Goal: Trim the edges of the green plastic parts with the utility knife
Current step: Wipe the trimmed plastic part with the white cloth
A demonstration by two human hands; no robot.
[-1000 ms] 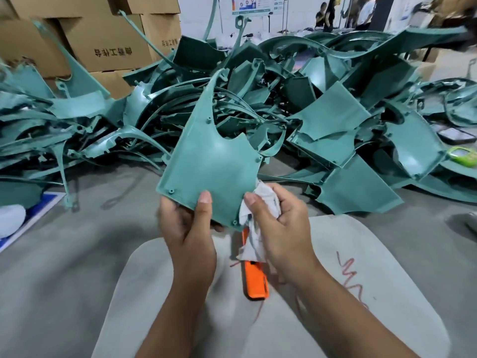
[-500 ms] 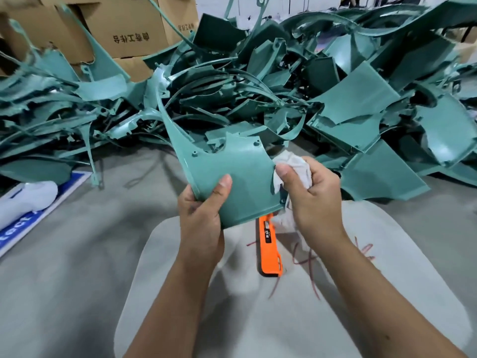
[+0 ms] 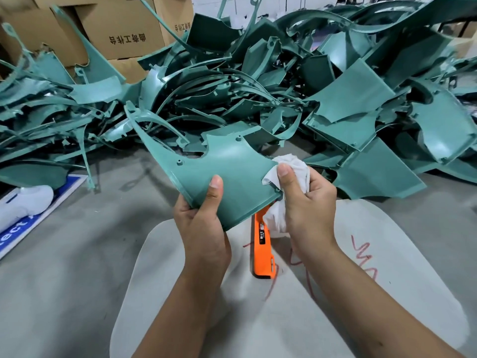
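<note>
Head view: my left hand (image 3: 204,223) gripped the near edge of the green plastic part (image 3: 224,177), thumb on top, fingers curled beneath. My right hand (image 3: 307,200) clutched a white rag (image 3: 291,166) pressed against the part's right edge, and the orange utility knife (image 3: 263,249) hung from the same fist, handle pointing toward me; its blade end was hidden under the rag and the part.

Risk, as I judged it: with the tip out of sight and the rag bunched in the same grip, the knife could slip or nick my left hand's fingers beneath the part. The long thin arm of the part could also flex and spoil a cut.

Surroundings: a large pile of green parts (image 3: 258,94) lay just beyond on the floor, near enough to snag that arm. Cardboard boxes (image 3: 124,34) stood behind. A pale apron or lap cloth (image 3: 361,280) with red marks lay below my hands.
</note>
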